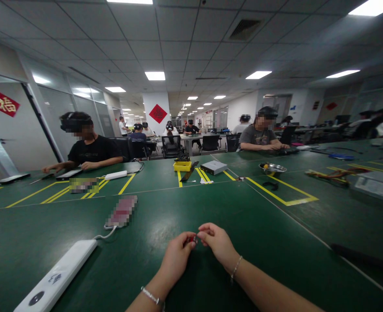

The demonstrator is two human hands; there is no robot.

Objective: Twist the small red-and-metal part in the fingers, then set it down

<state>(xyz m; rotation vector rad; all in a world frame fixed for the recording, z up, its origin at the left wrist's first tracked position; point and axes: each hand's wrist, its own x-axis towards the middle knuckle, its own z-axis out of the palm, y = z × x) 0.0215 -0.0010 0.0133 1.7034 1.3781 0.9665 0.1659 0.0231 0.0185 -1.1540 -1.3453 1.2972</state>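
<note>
Between thumb and fingers, my left hand (178, 253) holds a small red item with a shiny metallic part (193, 239), too small to name. My right hand (216, 242) is closed in a pinch right beside it, its fingertips at the item's right end. Whether the right fingertips grip part of it or something else is hidden. Both hands are above the green table (259, 247), near its front middle.
A white power strip (59, 275) and a cabled phone (122, 211) lie left. Farther back are a yellow bin (182, 166), a grey box (213, 167), a metal bowl (277, 167) and a metal-cased unit (378, 186) with wires. Two people sit across the table.
</note>
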